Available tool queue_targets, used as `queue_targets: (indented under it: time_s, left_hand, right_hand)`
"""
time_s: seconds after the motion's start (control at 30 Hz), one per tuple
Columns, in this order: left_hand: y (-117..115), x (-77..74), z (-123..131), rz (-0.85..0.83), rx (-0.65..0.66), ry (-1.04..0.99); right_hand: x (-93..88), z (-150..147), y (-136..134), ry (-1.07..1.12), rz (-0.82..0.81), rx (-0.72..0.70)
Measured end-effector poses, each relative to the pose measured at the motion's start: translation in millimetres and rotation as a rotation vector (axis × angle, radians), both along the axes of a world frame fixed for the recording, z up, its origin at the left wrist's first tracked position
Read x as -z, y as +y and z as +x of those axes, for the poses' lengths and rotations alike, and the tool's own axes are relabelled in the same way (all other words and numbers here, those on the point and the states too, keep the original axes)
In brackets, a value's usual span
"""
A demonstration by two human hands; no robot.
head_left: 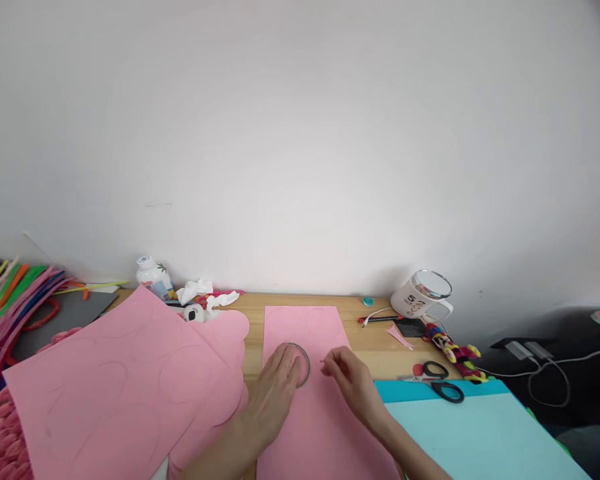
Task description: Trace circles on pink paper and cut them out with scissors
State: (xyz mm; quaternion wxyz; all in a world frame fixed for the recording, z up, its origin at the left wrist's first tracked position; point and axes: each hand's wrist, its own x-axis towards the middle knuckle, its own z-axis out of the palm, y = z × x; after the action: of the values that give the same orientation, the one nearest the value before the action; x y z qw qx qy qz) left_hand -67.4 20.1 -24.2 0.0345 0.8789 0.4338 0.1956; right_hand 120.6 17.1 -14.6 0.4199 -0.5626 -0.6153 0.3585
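Note:
A long sheet of pink paper (325,427) lies on the wooden table, with faint circles drawn near its far edge. My left hand (276,383) rests flat over a round, dark-rimmed disc or ring (306,365) on this sheet, covering its left side. Right of the ring, my right hand (349,380) is closed in a pinch just above the paper. A thin pencil-like stick (323,361) pokes out from its fingertips; the fingers hide the remainder.
Another pink sheet with drawn circles (105,400) lies left over scalloped pink pieces (235,330). Pipe cleaners (15,307), a white bottle (153,275) and tissues (195,291) sit behind. On the right are a mug (420,295), scissors (437,381), a doll (455,350) and blue sheets (470,427).

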Motion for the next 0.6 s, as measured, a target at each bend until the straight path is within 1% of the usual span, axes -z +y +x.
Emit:
queue_targets:
  time_s: [0.03, 0.13, 0.2, 0.27, 0.43, 0.6]
  left_hand:
    - [1.4, -0.7, 2.9, -0.012, 0.014, 0.03]
    - [5.3, 1.6, 9.4, -0.027, 0.02, 0.093]
    - [6.5, 4.1, 11.0, -0.018, 0.02, 0.126]
    - [6.2, 4.6, 10.8, 0.003, 0.021, 0.16]
    - [1.8, -0.1, 7.4, 0.046, 0.041, 0.298]
    - [-1.5, 0.3, 2.2, 0.042, 0.038, 0.379]
  right_hand:
    - [-3.3, -1.5, 12.6, -0.004, -0.006, -0.019]
    - [-8.8, -10.0, 47.2, -0.108, -0.001, -0.14]
    - [-9.5, -18.3, 64.3, -0.15, 0.003, -0.187]
    - [-9.0, -27.4, 75.6, -0.173, -0.003, -0.219]
    - [-3.1, -40.5, 84.7, -0.162, -0.082, -0.271]
    - [6.2, -34.3, 81.0, -0.104, -0.101, -0.314]
